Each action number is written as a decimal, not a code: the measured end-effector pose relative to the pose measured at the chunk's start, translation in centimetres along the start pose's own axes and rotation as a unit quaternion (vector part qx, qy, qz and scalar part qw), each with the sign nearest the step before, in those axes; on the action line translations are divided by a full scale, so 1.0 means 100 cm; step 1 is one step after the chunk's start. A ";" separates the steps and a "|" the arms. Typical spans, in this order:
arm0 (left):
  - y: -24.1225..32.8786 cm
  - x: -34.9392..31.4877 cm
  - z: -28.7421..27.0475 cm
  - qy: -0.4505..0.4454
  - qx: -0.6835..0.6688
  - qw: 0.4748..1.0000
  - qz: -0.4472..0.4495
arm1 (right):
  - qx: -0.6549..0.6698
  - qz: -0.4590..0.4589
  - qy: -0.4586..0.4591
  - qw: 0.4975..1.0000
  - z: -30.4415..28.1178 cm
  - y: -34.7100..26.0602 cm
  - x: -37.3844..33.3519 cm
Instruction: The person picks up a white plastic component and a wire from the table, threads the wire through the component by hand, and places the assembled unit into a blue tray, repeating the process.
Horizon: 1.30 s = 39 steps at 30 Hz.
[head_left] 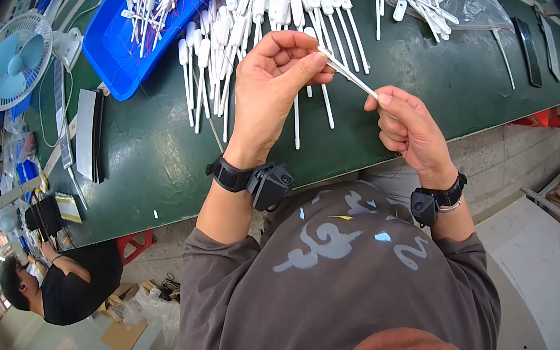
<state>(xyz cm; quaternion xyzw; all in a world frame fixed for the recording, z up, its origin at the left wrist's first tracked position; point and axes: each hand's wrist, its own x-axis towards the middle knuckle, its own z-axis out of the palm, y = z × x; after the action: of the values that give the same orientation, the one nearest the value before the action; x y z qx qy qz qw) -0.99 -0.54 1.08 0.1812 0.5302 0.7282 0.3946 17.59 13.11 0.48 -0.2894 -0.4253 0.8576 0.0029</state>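
Between my two hands, above the near side of the green table, is a thin white stick (351, 76), tilted down to the right. My left hand (271, 76) pinches its upper end between thumb and forefinger; whatever that end looks like is hidden by the fingers. The stick's lower end is pinched by my right hand (408, 124), with the other fingers curled in. Just beyond my left hand lies a spread of white sticks with flat, rounded heads (222, 31), their thin shafts pointing mostly toward me.
A blue tray (120, 82) at the far left holds similar white pieces with thin red wires. More sticks lie on a clear plastic bag (477, 17) at the back right. A fan (15, 62) stands left. Beyond the green table's (157, 153) left end, another person (81, 283) sits.
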 end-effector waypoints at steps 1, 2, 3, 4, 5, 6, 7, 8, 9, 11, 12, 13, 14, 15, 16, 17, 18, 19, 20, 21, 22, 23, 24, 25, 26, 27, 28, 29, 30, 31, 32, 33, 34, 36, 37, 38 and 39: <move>0.000 0.000 0.000 0.000 0.000 1.000 0.001 | -0.001 -0.001 -0.001 1.000 0.000 0.000 0.000; 0.000 0.000 0.000 0.001 0.000 1.000 0.003 | 0.001 0.000 0.000 1.000 0.000 0.000 0.000; 0.000 0.000 0.000 0.002 0.001 1.000 0.005 | 0.003 0.000 0.001 1.000 0.000 0.000 0.000; 0.000 0.000 0.000 0.003 0.001 1.000 0.006 | 0.005 0.001 0.002 1.000 0.001 0.000 0.000; 0.000 0.000 0.000 0.003 0.001 1.000 0.007 | 0.004 0.000 0.002 1.000 0.001 0.000 0.000; 0.000 0.000 0.001 0.004 -0.003 1.000 0.007 | 0.003 0.003 0.003 1.000 0.001 0.000 -0.001; 0.001 0.000 0.001 0.004 -0.007 1.000 0.006 | 0.002 0.007 0.005 1.000 0.001 -0.001 -0.001; 0.001 -0.001 0.002 0.004 -0.011 1.000 0.005 | 0.001 0.010 0.007 1.000 0.001 -0.001 -0.001; 0.001 0.000 0.002 0.004 -0.011 1.000 0.006 | 0.001 0.010 0.007 1.000 0.002 -0.001 -0.001; 0.001 0.000 0.001 0.001 -0.018 1.000 0.006 | 0.000 0.010 0.006 1.000 0.002 -0.001 -0.001; 0.001 0.000 0.001 0.000 -0.022 1.000 0.005 | 0.000 0.010 0.006 1.000 0.002 -0.001 -0.001; 0.001 0.000 0.001 -0.001 -0.022 1.000 0.006 | 0.000 0.010 0.006 1.000 0.003 -0.001 -0.001; 0.001 0.000 0.001 -0.004 -0.028 1.000 0.005 | -0.017 -0.002 0.015 1.000 0.003 0.000 -0.001; 0.000 0.001 0.000 -0.007 -0.033 0.999 0.005 | -0.034 -0.014 0.025 0.999 0.004 0.001 0.000; 0.000 0.001 0.000 -0.010 -0.039 0.999 0.004 | -0.051 -0.025 0.034 0.998 0.006 0.002 0.000; -0.002 0.001 0.000 -0.011 -0.038 0.999 0.004 | -0.050 -0.026 0.034 0.998 0.007 0.006 0.001; -0.003 0.000 0.002 -0.009 -0.027 0.999 0.016 | -0.160 -0.127 0.078 0.976 0.007 0.013 0.002; -0.005 0.000 0.003 -0.007 -0.016 0.999 0.027 | -0.266 -0.226 0.121 0.929 0.009 0.019 0.003; -0.006 -0.001 0.004 -0.005 -0.005 0.999 0.039 | -0.366 -0.318 0.161 0.860 0.010 0.023 0.004; -0.006 -0.001 0.004 -0.007 -0.004 0.999 0.038 | -0.365 -0.318 0.163 0.860 0.011 0.023 0.003; -0.005 -0.001 0.004 -0.004 -0.004 0.999 0.040 | -0.388 -0.328 0.172 0.844 0.013 0.022 0.001; -0.005 -0.002 0.004 -0.002 -0.005 0.999 0.043 | -0.412 -0.338 0.183 0.826 0.014 0.021 -0.001; -0.005 -0.002 0.004 0.000 -0.006 0.999 0.045 | -0.435 -0.348 0.193 0.808 0.014 0.020 -0.002; -0.006 -0.002 0.005 -0.002 -0.005 0.999 0.044 | -0.434 -0.347 0.196 0.808 0.014 0.019 -0.002; -0.006 -0.002 0.006 -0.003 -0.003 0.999 0.051 | -0.458 -0.353 0.195 0.792 0.013 0.019 -0.002; -0.006 -0.003 0.007 -0.003 -0.001 0.998 0.059 | -0.481 -0.359 0.194 0.776 0.012 0.018 -0.001; -0.006 -0.003 0.008 -0.004 0.001 0.998 0.067 | -0.505 -0.364 0.193 0.758 0.010 0.017 -0.001; -0.007 -0.003 0.008 -0.006 0.002 0.998 0.066 | -0.504 -0.364 0.196 0.759 0.010 0.016 0.000; -0.006 -0.003 0.008 -0.007 0.003 0.998 0.070 | -0.514 -0.380 0.193 0.744 0.011 0.015 0.000; -0.006 -0.002 0.008 -0.007 0.004 0.997 0.075 | -0.525 -0.396 0.190 0.729 0.012 0.014 0.001; -0.006 -0.002 0.009 -0.006 0.005 0.997 0.080 | -0.535 -0.412 0.186 0.714 0.012 0.012 0.003; -0.007 -0.002 0.009 -0.008 0.005 0.997 0.078 | -0.534 -0.411 0.189 0.715 0.013 0.011 0.005; -0.008 -0.003 0.009 -0.007 0.012 0.996 0.083 | -0.550 -0.421 0.185 0.698 0.014 0.010 0.008; -0.009 -0.004 0.009 -0.004 0.025 0.995 0.093 | -0.581 -0.439 0.177 0.662 0.014 0.009 0.011; -0.009 -0.004 0.009 -0.005 0.025 0.995 0.091 | -0.580 -0.438 0.179 0.663 0.014 0.010 0.011; -0.009 -0.003 0.009 -0.004 0.021 0.996 0.091 | -0.587 -0.438 0.177 0.657 0.014 0.010 0.012; -0.008 -0.003 0.009 -0.002 0.017 0.996 0.090 | -0.595 -0.438 0.175 0.651 0.015 0.010 0.012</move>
<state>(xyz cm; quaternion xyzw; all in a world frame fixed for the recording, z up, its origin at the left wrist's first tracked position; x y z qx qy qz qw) 0.15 -0.10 0.77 0.2360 0.5232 0.7515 0.3252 16.07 11.72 -0.17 -0.1539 -0.9132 0.2534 0.2797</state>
